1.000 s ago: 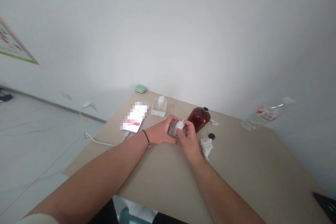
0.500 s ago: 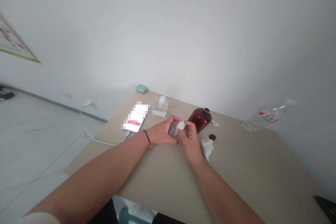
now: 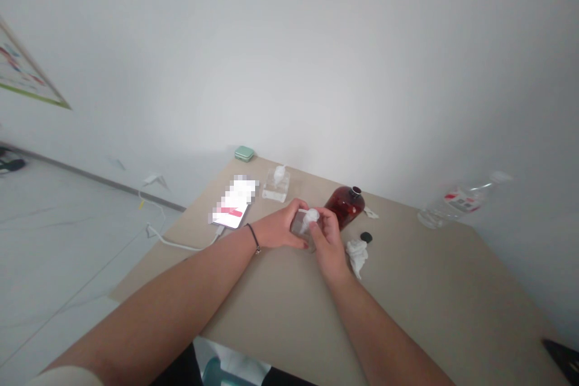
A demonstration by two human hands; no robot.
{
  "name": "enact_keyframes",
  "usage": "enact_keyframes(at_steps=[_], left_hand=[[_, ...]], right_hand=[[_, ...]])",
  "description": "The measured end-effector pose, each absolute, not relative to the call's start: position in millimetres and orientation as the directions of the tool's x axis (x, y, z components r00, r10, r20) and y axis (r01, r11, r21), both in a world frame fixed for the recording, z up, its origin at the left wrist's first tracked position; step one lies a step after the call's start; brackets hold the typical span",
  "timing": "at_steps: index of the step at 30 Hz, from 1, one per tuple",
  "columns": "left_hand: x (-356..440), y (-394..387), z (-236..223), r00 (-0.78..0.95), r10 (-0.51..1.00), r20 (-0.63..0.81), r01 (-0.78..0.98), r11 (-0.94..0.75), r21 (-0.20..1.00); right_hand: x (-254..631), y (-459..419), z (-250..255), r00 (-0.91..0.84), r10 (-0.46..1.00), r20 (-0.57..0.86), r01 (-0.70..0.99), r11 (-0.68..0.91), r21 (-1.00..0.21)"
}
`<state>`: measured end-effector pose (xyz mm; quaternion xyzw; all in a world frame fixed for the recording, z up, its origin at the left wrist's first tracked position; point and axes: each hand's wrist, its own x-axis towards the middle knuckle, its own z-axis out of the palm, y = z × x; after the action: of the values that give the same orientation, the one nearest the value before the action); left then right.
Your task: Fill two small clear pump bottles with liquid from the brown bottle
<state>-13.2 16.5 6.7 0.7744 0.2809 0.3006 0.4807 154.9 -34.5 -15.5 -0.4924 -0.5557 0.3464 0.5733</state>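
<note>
Clenching what looks like a light, stiff, slick clear plastic bottle (image 3: 301, 232) around its body in the left grip (image 3: 283, 226), pinching its white cap (image 3: 311, 216) in the right grip (image 3: 329, 240), favouring that body as the surest hold, mid-tabletop (image 3: 407, 289).

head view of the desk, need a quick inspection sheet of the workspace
surface: beige tabletop
job's things: small clear bottle with white top, held between both hands
grips: left hand and right hand both around the bottle
clutter: dark red bottle, crumpled white tissue, black disc, clear box with white top, phone, mint-green case
cables: white cable runs from the phone over the table edge
surroundings: white wall, poster, pale floor, blurred clear plastic bottle
</note>
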Motion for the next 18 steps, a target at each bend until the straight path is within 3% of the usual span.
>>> enact_keyframes(at_steps=[18], left_hand=[[-12.8,16.4,7.9,0.666,0.727,0.166,0.176,-0.370,0.912]], right_hand=[[155.5,-36.2,-13.2,0.152,0.954,0.259,0.153,0.236,-0.960]])
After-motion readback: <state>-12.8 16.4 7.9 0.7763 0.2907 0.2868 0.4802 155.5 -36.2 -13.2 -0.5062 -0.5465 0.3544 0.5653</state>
